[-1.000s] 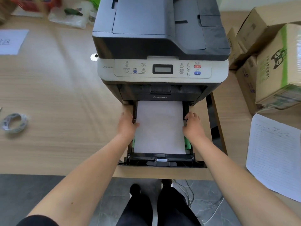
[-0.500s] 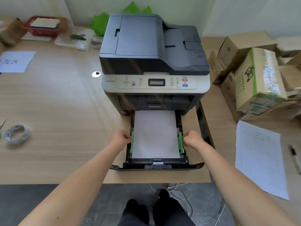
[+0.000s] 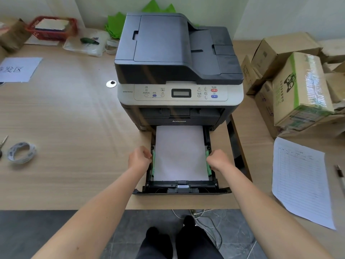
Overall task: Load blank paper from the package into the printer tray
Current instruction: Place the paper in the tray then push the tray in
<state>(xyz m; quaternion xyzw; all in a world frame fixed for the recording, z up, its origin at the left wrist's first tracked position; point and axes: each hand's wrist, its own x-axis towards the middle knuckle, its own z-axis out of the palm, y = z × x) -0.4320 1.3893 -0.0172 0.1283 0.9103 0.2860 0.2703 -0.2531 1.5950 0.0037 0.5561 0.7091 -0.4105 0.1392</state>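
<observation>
A dark grey and white printer stands on the wooden table. Its black paper tray is pulled out toward me. A stack of blank white paper lies flat in the tray between two green side guides. My left hand is curled against the left green guide. My right hand is curled against the right green guide. Both hands pinch at the guides; the fingertips are hidden.
Cardboard boxes are stacked right of the printer. A printed form and a pen lie at the right. A tape roll, a labelled sheet and a red basket are on the left. Cables hang below the table edge.
My hands slid back along the tray sides from flat on the paper's edges to curled fists at the green guides. The camera pulled back and up.
</observation>
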